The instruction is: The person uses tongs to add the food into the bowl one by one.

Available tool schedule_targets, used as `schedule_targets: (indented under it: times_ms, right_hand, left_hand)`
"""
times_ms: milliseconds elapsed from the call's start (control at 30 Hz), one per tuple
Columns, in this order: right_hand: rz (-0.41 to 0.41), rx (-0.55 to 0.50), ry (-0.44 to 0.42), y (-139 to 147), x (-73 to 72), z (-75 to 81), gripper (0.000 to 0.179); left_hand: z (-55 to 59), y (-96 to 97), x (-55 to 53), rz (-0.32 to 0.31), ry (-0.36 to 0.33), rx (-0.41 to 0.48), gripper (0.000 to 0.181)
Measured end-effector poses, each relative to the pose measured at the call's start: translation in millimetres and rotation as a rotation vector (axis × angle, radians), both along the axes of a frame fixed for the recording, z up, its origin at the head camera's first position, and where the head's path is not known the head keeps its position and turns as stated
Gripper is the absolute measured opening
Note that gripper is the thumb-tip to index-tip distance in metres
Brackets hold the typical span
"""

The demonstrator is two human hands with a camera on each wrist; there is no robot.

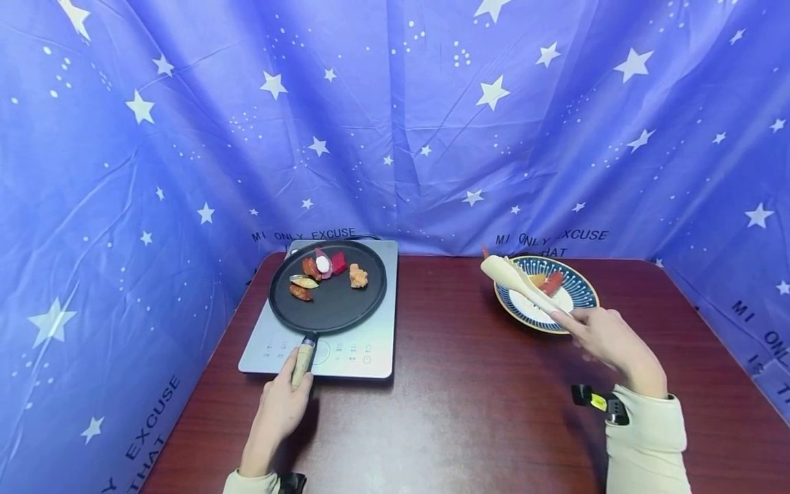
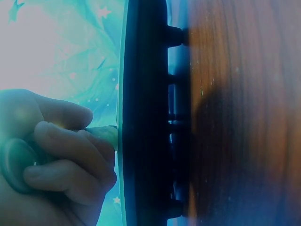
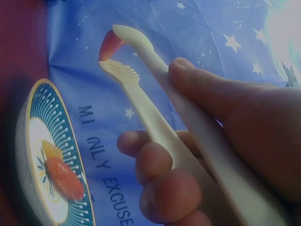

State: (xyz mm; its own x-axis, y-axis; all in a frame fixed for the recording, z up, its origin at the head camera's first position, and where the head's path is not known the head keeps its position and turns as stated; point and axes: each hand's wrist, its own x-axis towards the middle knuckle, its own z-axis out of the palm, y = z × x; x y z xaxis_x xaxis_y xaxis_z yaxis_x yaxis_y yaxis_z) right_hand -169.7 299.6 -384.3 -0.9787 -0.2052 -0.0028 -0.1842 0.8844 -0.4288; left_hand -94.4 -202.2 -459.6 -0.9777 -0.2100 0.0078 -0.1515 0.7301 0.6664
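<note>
My left hand [image 1: 282, 410] grips the wooden handle [image 1: 302, 366] of a flat black frying pan [image 1: 327, 307]. Food pieces lie in the pan: a tan chunk [image 1: 358, 276], a dark red cube [image 1: 338, 263], a pink-and-white piece [image 1: 324, 265] and several brownish ones on the left. In my right hand [image 1: 620, 346] is a pair of cream tongs [image 1: 521, 285], held above a patterned bowl [image 1: 585, 298]. Their tips pinch a red piece [image 3: 110, 45], seen clearly in the right wrist view. Inside the bowl rest a reddish sausage-like piece [image 3: 66, 179] and a yellow piece [image 3: 51, 150].
The pan sits on a silver induction cooker [image 1: 379, 350] at the table's left. Dark reddish wood [image 1: 457, 384] forms the tabletop between cooker and bowl. A blue star-print curtain [image 1: 432, 171] hangs behind and along both sides.
</note>
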Motion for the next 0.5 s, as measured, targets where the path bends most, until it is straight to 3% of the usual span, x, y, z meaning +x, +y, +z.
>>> schedule_targets:
  times_ms: [500]
  right_hand:
    - [0.027, -0.058, -0.017, -24, -6.8, 6.6, 0.049]
  left_hand:
    - [-0.5, 0.1, -0.7, 0.000, 0.001, -0.005, 0.058]
